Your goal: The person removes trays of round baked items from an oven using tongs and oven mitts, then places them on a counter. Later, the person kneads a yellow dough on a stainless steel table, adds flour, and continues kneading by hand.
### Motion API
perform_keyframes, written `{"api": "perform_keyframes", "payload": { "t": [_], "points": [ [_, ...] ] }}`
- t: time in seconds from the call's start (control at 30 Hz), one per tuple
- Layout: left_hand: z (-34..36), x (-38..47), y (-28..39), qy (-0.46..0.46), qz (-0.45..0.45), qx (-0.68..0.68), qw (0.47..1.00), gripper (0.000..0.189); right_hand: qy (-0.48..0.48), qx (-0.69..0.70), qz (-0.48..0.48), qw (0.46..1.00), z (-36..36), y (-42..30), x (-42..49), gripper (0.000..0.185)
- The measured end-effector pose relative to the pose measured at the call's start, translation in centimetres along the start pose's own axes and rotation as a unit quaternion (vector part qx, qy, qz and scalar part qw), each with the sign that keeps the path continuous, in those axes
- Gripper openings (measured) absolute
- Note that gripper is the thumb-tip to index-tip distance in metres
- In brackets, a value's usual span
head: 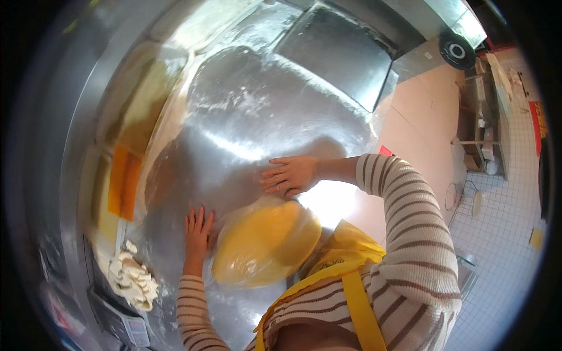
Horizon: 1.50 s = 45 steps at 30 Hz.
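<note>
A large rounded yellow mass, probably dough under clear plastic film (268, 241), lies on the steel worktop (237, 118) close to my body. My right hand (292, 175) is just beyond it, palm down with the fingers apart. Its fingertips reach over the steel, and I cannot tell whether the thumb side touches the film. Beside the mass, to its left, my left hand (198, 228) rests flat with spread fingers. Neither hand holds anything. Flour dusts the worktop farther out.
A dark flat tray (338, 52) lies at the far side. Along the left stand bins (140, 101) and an orange sheet, perhaps a dough scraper (125, 182). Pale dough scraps (134, 281) lie near a digital scale (125, 322). A shelf unit (480, 118) stands at right.
</note>
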State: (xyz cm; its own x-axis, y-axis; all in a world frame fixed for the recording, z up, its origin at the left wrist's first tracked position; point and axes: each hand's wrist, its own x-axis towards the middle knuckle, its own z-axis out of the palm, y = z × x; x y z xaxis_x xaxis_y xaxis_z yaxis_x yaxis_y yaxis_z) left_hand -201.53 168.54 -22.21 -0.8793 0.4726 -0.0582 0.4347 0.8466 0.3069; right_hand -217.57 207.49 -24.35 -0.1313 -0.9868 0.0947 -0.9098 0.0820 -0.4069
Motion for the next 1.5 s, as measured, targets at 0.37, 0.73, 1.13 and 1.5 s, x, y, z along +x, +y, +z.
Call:
{"api": "perform_keyframes", "payload": {
  "t": [0.37,0.73,1.13,1.5],
  "points": [
    [-2.2,24.6,10.1,0.041,0.002,-0.022,0.999,0.064,0.309,-0.120,0.270,0.904,-11.2,14.7,-5.5,0.067],
    [9.5,34.3,32.7,-0.101,0.381,-0.299,0.869,0.044,0.094,-0.141,0.407,0.898,-10.2,5.5,-27.3,0.059],
    [11.5,40.2,38.4,-0.097,0.331,-0.134,0.929,0.056,0.200,-0.122,0.216,0.948,-11.8,7.2,-30.7,0.010],
    [6.9,48.8,23.7,0.046,0.026,-0.141,0.989,0.028,0.204,-0.138,0.175,0.953,-17.3,6.8,-31.2,0.011]
  ]
}}
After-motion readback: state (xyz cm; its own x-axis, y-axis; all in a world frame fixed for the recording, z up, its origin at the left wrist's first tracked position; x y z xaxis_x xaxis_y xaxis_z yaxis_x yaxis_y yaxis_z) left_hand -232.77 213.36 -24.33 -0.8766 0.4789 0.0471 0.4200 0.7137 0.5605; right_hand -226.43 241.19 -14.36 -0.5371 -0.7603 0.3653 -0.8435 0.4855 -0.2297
